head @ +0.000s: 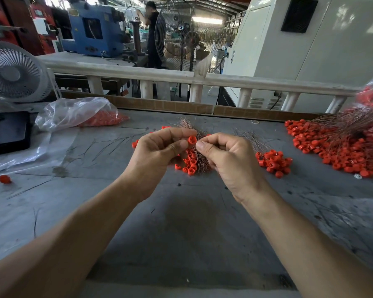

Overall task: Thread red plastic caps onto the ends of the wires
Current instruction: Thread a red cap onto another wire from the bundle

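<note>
Head view is showing two bare hands meeting above the grey table (181, 222). The left hand (159, 151) is pinching one red cap (192, 140) between thumb and forefinger, its open side turned toward the right hand. The right hand (226, 155) is curling its fingers, with thumb and forefinger pressed together just beside the cap; the wire between them is too thin to see clearly. Under the hands a bundle of wires (199, 162) is lying among a small heap of caps (188, 165). Near the right hand another cluster of capped wires (274, 161) is resting. Farther right a big pile of caps and wires (340, 145) is spreading. At the far left a plastic bag (78, 114) holding more caps is lying beside a white fan (13, 72). One loose cap (4, 179) is sitting well apart on the left.
</note>
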Available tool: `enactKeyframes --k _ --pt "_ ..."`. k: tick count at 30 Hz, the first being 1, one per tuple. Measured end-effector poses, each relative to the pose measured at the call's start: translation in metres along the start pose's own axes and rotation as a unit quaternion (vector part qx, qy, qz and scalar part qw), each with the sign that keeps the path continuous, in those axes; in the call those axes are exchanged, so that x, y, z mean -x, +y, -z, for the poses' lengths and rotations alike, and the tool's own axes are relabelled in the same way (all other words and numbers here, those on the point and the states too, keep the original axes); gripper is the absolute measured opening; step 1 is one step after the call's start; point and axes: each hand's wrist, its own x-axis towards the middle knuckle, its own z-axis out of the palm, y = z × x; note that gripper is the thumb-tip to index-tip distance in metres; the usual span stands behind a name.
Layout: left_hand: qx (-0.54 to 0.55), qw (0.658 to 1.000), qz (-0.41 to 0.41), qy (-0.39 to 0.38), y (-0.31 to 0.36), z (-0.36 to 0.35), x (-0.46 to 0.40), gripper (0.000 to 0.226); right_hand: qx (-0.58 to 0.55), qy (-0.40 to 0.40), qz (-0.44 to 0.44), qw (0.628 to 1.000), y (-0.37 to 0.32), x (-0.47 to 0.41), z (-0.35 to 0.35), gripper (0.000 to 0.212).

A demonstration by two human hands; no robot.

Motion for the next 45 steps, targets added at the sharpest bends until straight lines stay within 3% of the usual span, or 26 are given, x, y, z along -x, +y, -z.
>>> enactKeyframes --k 19,39,41,45 --pt "0.073 0.996 0.047 0.016 0.005 -0.001 -0.002 0.031 -0.033 -0.007 -0.044 0.998 -0.002 0.003 0.001 0.009" --pt "0.09 0.993 0.075 -0.001 0.006 0.005 -0.002 0.03 -0.047 -0.089 -0.111 0.989 -0.005 0.003 0.002 0.014" --pt "0.101 0.992 0.082 0.006 0.006 0.006 -0.003 0.03 -0.01 -0.046 -0.107 0.993 -0.002 0.001 0.005 0.011" --pt "0.112 0.99 0.085 0.018 0.005 0.008 -0.004 0.028 0.187 0.077 -0.053 0.978 0.012 -0.011 0.024 0.014"
